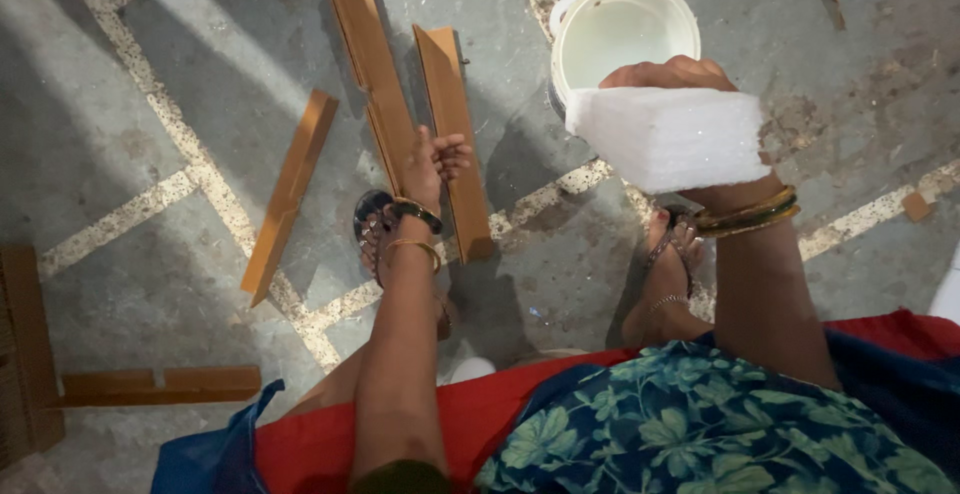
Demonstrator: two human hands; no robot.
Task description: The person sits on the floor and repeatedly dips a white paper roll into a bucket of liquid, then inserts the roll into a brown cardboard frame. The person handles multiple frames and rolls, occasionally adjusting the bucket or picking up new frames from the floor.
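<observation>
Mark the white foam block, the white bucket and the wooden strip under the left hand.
white foam block (672, 137), head view, middle of its front face
white bucket (622, 26), head view, inside wall
wooden strip (385, 84), head view, upper middle

Gold bangles (747, 216), sandals (372, 222), red and blue floral garment (690, 424).

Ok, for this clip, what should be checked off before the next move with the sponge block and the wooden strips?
1. Right hand grips the white sponge block: ok, fingers curl over its top edge.
2. Left hand on a wooden strip: ok, fingers rest on one of the two strips lying side by side.
3. White bucket upright and open: ok; contents cannot tell.
4. Sponge wet or dry: cannot tell.
5. Feet clear of the strips: not ok, the left sandal sits against the strips' near ends.
6. Other loose strip apart from the pair: ok.
</observation>
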